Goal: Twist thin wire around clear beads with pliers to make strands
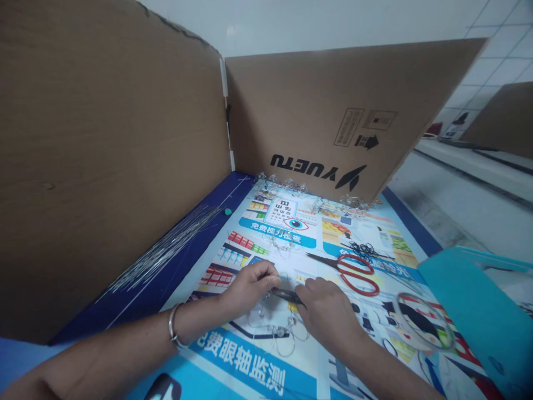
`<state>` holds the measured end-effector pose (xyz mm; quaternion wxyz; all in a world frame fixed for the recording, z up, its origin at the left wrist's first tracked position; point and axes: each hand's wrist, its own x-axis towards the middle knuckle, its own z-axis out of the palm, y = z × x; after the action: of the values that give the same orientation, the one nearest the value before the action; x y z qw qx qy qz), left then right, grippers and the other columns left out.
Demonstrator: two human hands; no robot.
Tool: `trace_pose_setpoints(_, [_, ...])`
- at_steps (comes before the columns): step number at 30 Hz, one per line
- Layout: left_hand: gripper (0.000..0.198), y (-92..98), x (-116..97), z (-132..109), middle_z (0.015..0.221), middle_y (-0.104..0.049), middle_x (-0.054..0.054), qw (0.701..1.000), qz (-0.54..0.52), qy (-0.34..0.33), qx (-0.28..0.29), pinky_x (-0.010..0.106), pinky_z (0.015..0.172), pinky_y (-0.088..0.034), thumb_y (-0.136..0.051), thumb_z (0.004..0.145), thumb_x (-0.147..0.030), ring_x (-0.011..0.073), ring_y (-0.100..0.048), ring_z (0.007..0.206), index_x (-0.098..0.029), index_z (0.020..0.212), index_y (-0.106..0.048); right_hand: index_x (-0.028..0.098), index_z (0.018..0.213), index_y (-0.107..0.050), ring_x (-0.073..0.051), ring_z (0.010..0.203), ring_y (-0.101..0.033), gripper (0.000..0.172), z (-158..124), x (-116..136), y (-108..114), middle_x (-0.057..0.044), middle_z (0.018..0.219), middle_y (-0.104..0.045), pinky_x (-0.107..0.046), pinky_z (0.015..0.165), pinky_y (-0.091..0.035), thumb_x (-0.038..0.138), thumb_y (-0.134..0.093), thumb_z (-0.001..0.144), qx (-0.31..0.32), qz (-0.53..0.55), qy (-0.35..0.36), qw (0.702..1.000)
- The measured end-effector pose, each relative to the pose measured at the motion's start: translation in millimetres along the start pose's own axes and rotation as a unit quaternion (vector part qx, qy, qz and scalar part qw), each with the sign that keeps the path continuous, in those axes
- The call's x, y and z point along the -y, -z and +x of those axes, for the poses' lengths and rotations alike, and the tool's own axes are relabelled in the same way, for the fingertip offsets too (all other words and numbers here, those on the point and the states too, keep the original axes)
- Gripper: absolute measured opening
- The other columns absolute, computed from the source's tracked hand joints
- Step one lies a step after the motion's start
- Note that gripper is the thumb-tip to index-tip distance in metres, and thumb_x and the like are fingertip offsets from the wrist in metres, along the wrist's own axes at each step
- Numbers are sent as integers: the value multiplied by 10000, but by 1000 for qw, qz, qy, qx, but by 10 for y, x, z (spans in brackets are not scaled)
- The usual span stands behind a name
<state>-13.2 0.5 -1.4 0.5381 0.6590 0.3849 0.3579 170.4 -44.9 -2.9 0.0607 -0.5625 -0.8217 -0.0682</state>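
Observation:
My right hand (327, 308) is closed around a pair of dark pliers (288, 295), whose narrow jaws point left; the handles are hidden in my palm. My left hand (252, 286), with a silver bangle on its wrist, pinches a thin beaded wire (266, 296) at the jaw tips. Loops of this wire with clear beads (280, 331) hang or lie below both hands; exactly where the jaws grip is too small to see. Scissors with red handles (358, 273) lie open just beyond my right hand.
Cardboard panels (291, 111) wall off the left and back. Many thin straight wires (166, 253) lie along the left. Clear beaded pieces (291, 185) line the back panel. A black wire bundle (362, 250), a wire coil (425, 321) and a teal box (462, 311) are at right.

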Motion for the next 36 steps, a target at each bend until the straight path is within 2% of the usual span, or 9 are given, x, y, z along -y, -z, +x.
trace_pose_setpoints(6, [149,-15,-33,-15,560,-461,-44,1000,-18,18,-4,204,529,-326,-533,755,-229,89,-410,539,-153,630,-500,198,690,-590,-166,684,-490,59,-3,-5,-24,-16,681,-584,-294,607,-214,156,-563,721,-15,-2,7,1000])
trace_pose_setpoints(19, [179,-51,-36,-39,558,-498,-38,999,-34,20,-24,221,544,-361,-547,749,-282,101,-460,536,-159,636,-481,194,730,-597,-171,686,-513,59,-1,38,20,-20,704,-599,-287,583,-215,150,-558,734,20,-11,-6,1000])
trace_pose_setpoints(27, [177,-35,-30,-26,570,-500,-31,1000,-17,19,-9,215,546,-358,-535,757,-277,104,-467,554,-156,633,-496,198,730,-597,-161,663,-518,75,8,40,57,-19,693,-601,-282,557,-202,154,-538,745,36,-12,-5,999])
trace_pose_setpoints(36, [155,25,17,16,631,-493,-25,999,-4,4,47,205,572,-340,-531,778,-274,100,-438,611,-150,690,-555,204,734,-604,-169,679,-518,67,0,8,32,-20,698,-596,-285,582,-220,168,-547,732,19,-6,-8,1000])
